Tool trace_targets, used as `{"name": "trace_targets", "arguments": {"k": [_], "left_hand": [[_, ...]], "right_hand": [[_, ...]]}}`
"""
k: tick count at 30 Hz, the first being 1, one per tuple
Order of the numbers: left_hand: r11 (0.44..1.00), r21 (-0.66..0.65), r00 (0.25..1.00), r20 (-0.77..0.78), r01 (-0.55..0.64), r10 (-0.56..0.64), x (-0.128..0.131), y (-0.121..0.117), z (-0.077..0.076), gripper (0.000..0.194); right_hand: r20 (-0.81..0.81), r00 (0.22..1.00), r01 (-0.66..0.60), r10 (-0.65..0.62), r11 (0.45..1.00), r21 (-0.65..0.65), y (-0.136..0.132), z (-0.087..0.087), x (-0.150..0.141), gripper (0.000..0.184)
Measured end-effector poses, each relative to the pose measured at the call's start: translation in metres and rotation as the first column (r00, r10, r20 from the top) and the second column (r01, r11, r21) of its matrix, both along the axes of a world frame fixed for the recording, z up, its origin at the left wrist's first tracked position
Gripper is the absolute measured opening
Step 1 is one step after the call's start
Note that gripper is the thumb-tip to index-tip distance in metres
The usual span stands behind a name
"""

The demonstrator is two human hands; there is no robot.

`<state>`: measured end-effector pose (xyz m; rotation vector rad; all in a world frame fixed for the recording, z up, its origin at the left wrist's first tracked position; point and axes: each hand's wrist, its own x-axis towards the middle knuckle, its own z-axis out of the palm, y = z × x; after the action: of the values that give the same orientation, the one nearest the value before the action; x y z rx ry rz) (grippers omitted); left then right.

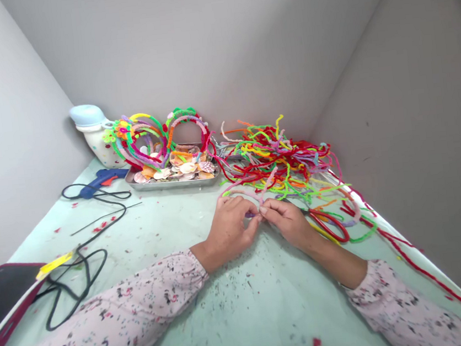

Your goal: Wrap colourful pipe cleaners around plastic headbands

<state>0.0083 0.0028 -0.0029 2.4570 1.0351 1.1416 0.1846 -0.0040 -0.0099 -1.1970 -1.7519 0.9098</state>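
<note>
Between both hands, over the middle of the table, is a pale pink pipe cleaner [270, 182], with one end sticking up. My left hand [231, 224] is closed on it, thumb and forefinger pinched together, and a bit of purple shows under the fingers. My right hand [288, 221] pinches the same piece from the other side, fingertips touching those of the left. A pink curve rises behind the left knuckles. Just beyond the hands lies a big tangled heap of coloured pipe cleaners [278, 153]. Red-handled scissors [336, 226] rest beside my right wrist, partly covered.
A metal tray [173, 184] of seashells [188, 168] stands at the back, with pipe-cleaner headbands [143, 141] on it. Left are a white cup [100, 143] with blue lid, a blue glue gun [100, 181], its looping black cord [89, 267] and a dark red-edged device [9, 298].
</note>
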Motion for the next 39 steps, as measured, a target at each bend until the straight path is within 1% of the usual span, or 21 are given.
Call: {"name": "trace_targets", "arguments": {"k": [10,28,39], "left_hand": [[1.000,0.000,1.000,-0.008,0.013,-0.013,-0.0003,0.0004,-0.0015,0.005],[1.000,-0.011,0.999,-0.054,0.004,-0.005,0.0010,-0.0005,-0.0012,0.006],[1.000,-0.004,0.998,-0.055,0.021,-0.022,0.0008,-0.0009,-0.0001,0.007]], "right_hand": [[0.008,1.000,0.001,-0.001,1.000,-0.002,-0.0005,0.0002,-0.0002,0.025],[0.028,0.999,0.017,-0.016,1.000,-0.003,0.0015,-0.0044,0.0019,0.026],[0.039,0.999,0.007,-0.006,1.000,-0.013,0.0011,-0.0026,0.0020,0.027]]}}
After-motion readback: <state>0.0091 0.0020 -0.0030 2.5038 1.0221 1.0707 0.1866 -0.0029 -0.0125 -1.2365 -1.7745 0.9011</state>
